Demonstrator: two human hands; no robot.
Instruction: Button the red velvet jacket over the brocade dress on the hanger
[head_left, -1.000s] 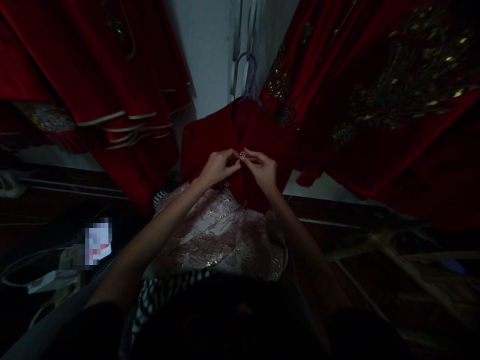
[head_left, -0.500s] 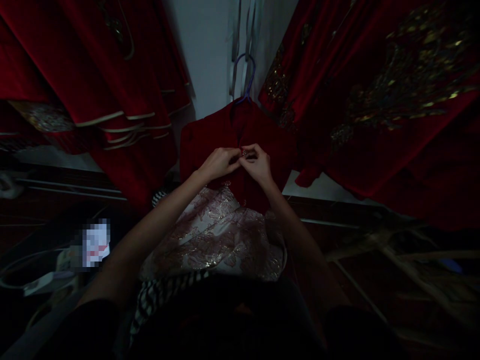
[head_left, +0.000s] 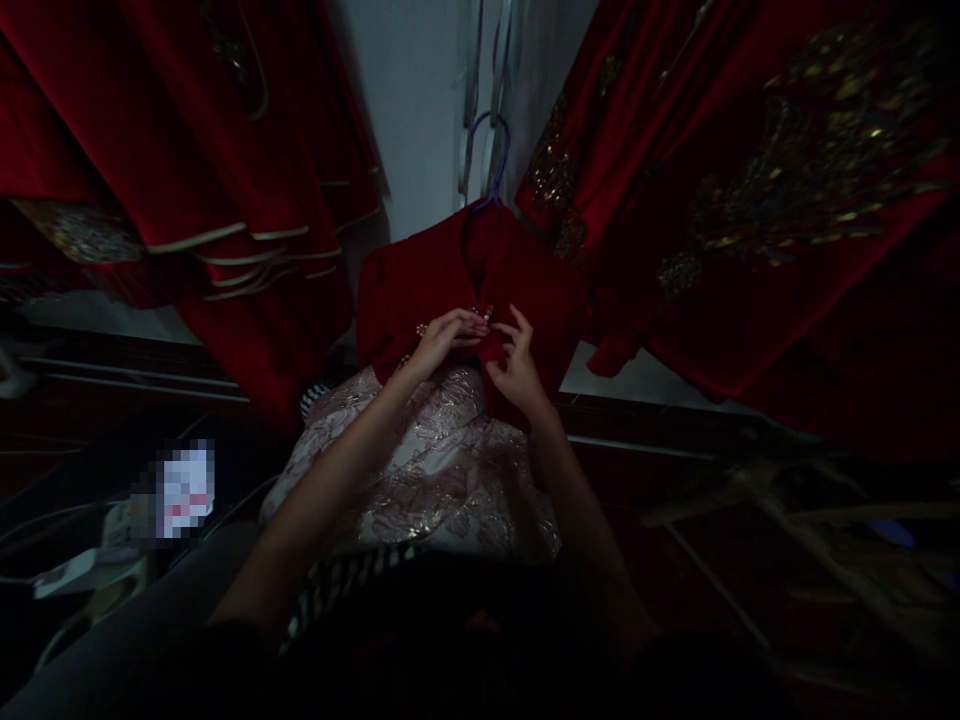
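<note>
Red jacket (head_left: 536,275) has edges parted above both hands (head_left: 442,338) (head_left: 517,372).

Deep red on jacket (head_left: 397,285), violet on hanger (head_left: 500,165), glinting leafy pattern on pale pink brocade (head_left: 427,480), black-and-white stripes on cloth (head_left: 364,577), gold motifs on red garment (head_left: 780,320)
</note>
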